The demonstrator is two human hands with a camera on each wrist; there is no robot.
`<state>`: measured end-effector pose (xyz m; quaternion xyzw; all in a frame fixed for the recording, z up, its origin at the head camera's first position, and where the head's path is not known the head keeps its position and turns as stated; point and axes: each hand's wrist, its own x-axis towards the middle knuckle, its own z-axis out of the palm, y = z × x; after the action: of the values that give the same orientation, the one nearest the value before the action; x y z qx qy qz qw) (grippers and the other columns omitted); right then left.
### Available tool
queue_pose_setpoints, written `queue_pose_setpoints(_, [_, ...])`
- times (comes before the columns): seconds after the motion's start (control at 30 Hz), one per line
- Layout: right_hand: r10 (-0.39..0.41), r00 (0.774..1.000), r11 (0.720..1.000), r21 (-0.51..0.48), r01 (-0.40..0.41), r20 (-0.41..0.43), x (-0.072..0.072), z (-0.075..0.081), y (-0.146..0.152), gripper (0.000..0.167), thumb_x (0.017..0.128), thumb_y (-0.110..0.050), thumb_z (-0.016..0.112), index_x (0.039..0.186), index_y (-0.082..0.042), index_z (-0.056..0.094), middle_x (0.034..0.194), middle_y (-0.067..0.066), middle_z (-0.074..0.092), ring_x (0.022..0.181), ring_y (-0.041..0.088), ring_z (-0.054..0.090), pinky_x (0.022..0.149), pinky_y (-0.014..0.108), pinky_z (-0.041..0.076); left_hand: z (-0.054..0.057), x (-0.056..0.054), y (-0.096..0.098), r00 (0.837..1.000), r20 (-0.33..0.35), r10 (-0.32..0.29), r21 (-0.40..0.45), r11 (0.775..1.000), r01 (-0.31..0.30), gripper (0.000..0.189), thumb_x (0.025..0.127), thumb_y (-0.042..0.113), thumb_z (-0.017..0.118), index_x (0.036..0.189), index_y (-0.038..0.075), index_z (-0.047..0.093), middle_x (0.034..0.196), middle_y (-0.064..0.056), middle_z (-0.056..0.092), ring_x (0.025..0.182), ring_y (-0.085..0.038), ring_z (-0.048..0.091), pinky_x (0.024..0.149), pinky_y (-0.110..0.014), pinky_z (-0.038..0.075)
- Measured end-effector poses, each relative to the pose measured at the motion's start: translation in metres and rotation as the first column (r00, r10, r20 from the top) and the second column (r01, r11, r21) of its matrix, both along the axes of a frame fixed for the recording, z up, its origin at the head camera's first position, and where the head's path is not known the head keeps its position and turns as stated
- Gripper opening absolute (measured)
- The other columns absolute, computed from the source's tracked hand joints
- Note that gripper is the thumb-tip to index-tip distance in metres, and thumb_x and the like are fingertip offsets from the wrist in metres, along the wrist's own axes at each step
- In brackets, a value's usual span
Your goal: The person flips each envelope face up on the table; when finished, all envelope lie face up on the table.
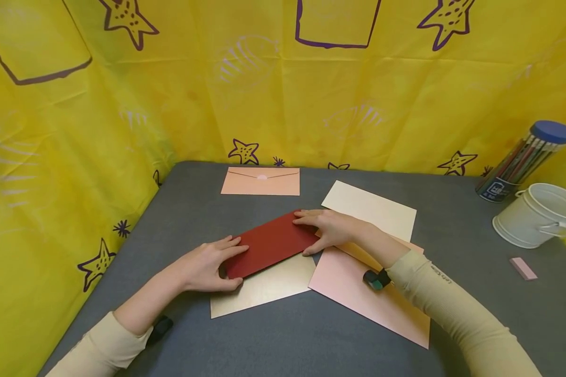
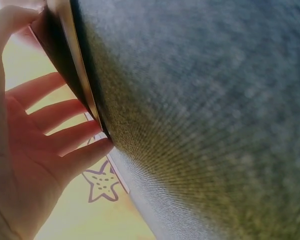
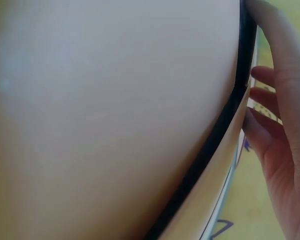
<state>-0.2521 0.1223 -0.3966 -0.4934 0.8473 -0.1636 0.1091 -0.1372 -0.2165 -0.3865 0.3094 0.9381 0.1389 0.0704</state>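
A red envelope (image 1: 273, 243) lies at a slant in the middle of the head view, overlapping a pale gold envelope (image 1: 273, 290). My left hand (image 1: 209, 266) holds its left end, thumb at the near edge and fingers over the top. At the right end my right hand (image 1: 332, 229) grips it between the thumb at the near corner and fingers at the far edge. Under the right forearm lie a pink envelope (image 1: 344, 283) and a partly hidden orange envelope (image 1: 358, 253). The left wrist view shows the left fingers (image 2: 72, 112) against a dark edge.
A peach envelope (image 1: 259, 184) with a round seal lies at the back, and a cream envelope (image 1: 374, 207) right of centre. To the right stand a tilted-looking pencil tub (image 1: 519, 167) with a blue lid and a white metal bucket (image 1: 530, 220); a pink eraser (image 1: 523, 268) lies nearer.
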Motion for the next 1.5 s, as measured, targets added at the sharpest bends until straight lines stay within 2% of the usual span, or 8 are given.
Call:
queue_pose_setpoints(0.37, [0.017, 0.999, 1.0, -0.011, -0.018, -0.032, 0.003, 0.003, -0.001, 0.066, 0.086, -0.039, 0.067, 0.143, -0.01, 0.05, 0.147, 0.01, 0.046, 0.128, 0.021, 0.048, 0.09, 0.033, 0.047, 0.002, -0.001, -0.006, 0.999, -0.024, -0.028, 0.047, 0.998, 0.029, 0.064, 0.083, 0.045, 0.068, 0.139, 0.015, 0.056, 0.144, -0.013, 0.049, 0.129, -0.03, 0.05, 0.09, -0.045, 0.051])
queue_pose_setpoints(0.6, [0.046, 0.997, 0.998, -0.034, -0.048, -0.056, 0.004, 0.005, -0.001, 0.059, 0.086, -0.031, 0.064, 0.14, -0.008, 0.054, 0.142, 0.009, 0.051, 0.132, 0.025, 0.046, 0.105, 0.041, 0.04, 0.004, -0.001, -0.012, 0.987, -0.118, -0.108, 0.086, 0.989, 0.119, 0.053, 0.084, 0.036, 0.07, 0.131, 0.014, 0.063, 0.132, -0.009, 0.061, 0.115, -0.025, 0.062, 0.082, -0.039, 0.054])
queue_pose_setpoints(0.77, [0.079, 0.991, 0.991, -0.097, -0.089, -0.105, 0.003, 0.005, -0.001, 0.051, 0.087, -0.026, 0.063, 0.133, -0.005, 0.06, 0.135, 0.009, 0.058, 0.127, 0.025, 0.051, 0.105, 0.041, 0.041, 0.003, -0.002, -0.016, 0.95, -0.24, -0.198, 0.162, 0.957, 0.24, 0.041, 0.082, 0.026, 0.072, 0.12, 0.012, 0.07, 0.12, -0.006, 0.068, 0.099, -0.017, 0.069, 0.071, -0.027, 0.055])
queue_pose_setpoints(0.9, [0.077, 0.988, 0.985, -0.142, -0.096, -0.137, 0.004, 0.006, 0.0, 0.044, 0.088, -0.023, 0.062, 0.129, -0.007, 0.064, 0.13, 0.008, 0.062, 0.121, 0.023, 0.056, 0.097, 0.037, 0.047, 0.001, -0.004, -0.019, 0.908, -0.346, -0.237, 0.227, 0.918, 0.326, 0.033, 0.082, 0.022, 0.072, 0.113, 0.011, 0.073, 0.111, -0.004, 0.071, 0.083, -0.008, 0.07, 0.056, -0.014, 0.045])
queue_pose_setpoints(1.07, [0.051, 0.989, 0.982, -0.176, -0.074, -0.136, 0.007, 0.008, 0.0, 0.038, 0.089, -0.019, 0.064, 0.126, -0.008, 0.066, 0.125, 0.006, 0.065, 0.117, 0.021, 0.059, 0.093, 0.036, 0.049, 0.002, -0.005, -0.02, 0.858, -0.457, -0.236, 0.269, 0.882, 0.386, 0.027, 0.089, 0.025, 0.063, 0.108, 0.011, 0.075, 0.103, -0.002, 0.073, 0.085, -0.009, 0.071, 0.059, -0.019, 0.051])
queue_pose_setpoints(1.27, [0.0, 0.992, 0.966, -0.257, -0.033, -0.127, 0.01, 0.01, 0.0, 0.031, 0.09, -0.014, 0.067, 0.121, -0.011, 0.069, 0.117, 0.004, 0.068, 0.107, 0.018, 0.063, 0.087, 0.034, 0.052, 0.004, -0.009, -0.023, 0.831, -0.521, -0.193, 0.332, 0.851, 0.406, 0.026, 0.094, 0.026, 0.058, 0.104, 0.01, 0.076, 0.096, 0.001, 0.074, 0.081, -0.009, 0.071, 0.064, -0.025, 0.056])
queue_pose_setpoints(1.37, [-0.034, 0.992, 0.948, -0.319, -0.007, -0.121, 0.012, 0.011, -0.002, 0.028, 0.09, -0.013, 0.068, 0.118, -0.012, 0.071, 0.11, 0.002, 0.07, 0.099, 0.015, 0.064, 0.08, 0.032, 0.053, 0.004, -0.012, -0.025, 0.844, -0.513, -0.156, 0.395, 0.831, 0.393, 0.018, 0.092, 0.017, 0.065, 0.103, 0.008, 0.076, 0.094, -0.001, 0.074, 0.081, -0.011, 0.071, 0.069, -0.023, 0.056])
queue_pose_setpoints(1.5, [-0.079, 0.993, 0.901, -0.432, 0.031, -0.093, 0.011, 0.01, -0.004, 0.021, 0.09, -0.011, 0.07, 0.11, -0.012, 0.075, 0.102, -0.001, 0.072, 0.09, 0.011, 0.066, 0.075, 0.032, 0.054, 0.007, -0.014, -0.029, 0.891, -0.45, -0.06, 0.507, 0.804, 0.31, 0.025, 0.08, -0.003, 0.074, 0.102, 0.006, 0.077, 0.094, -0.002, 0.075, 0.084, -0.011, 0.071, 0.074, -0.017, 0.053])
